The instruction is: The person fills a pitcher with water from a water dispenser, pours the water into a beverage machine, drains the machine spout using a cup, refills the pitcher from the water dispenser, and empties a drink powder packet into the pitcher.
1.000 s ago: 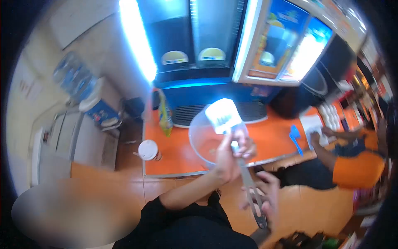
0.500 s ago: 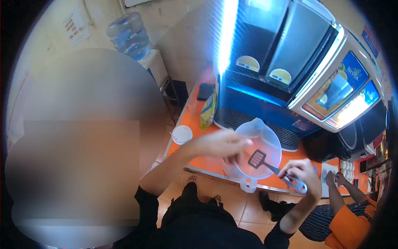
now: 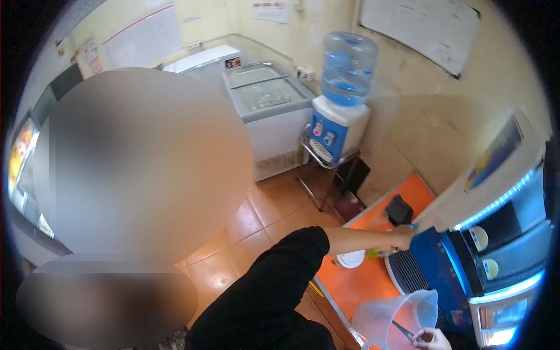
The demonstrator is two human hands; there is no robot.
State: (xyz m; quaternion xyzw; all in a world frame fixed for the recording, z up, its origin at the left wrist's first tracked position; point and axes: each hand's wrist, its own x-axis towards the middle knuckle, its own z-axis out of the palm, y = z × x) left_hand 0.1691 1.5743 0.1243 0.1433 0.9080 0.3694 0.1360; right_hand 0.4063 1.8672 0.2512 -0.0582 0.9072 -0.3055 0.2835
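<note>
My left hand (image 3: 402, 237) is closed on the upper part of a yellow-green packet (image 3: 380, 251) on the orange counter, beside the drink machine. Its fingertips are partly hidden. A white-lidded cup (image 3: 350, 259) is near the packet, below my left forearm. At the lower right, my right hand (image 3: 433, 339) is closed round the handle of a spatula (image 3: 402, 329). The spatula slants across the large translucent jug (image 3: 373, 318); its far end shows only faintly through the plastic.
A drink machine (image 3: 440, 262) with a black drip grille is along the counter's right side. A dark object (image 3: 399, 210) lies beyond my left hand. Behind the counter (image 3: 364, 287) are a water dispenser (image 3: 340, 125) and chest freezer (image 3: 277, 128). Large blurred areas cover the left.
The view has swung left. My left hand has moved from beside the jug to the packet and closed on it. My right hand still holds the spatula, by the jug.
</note>
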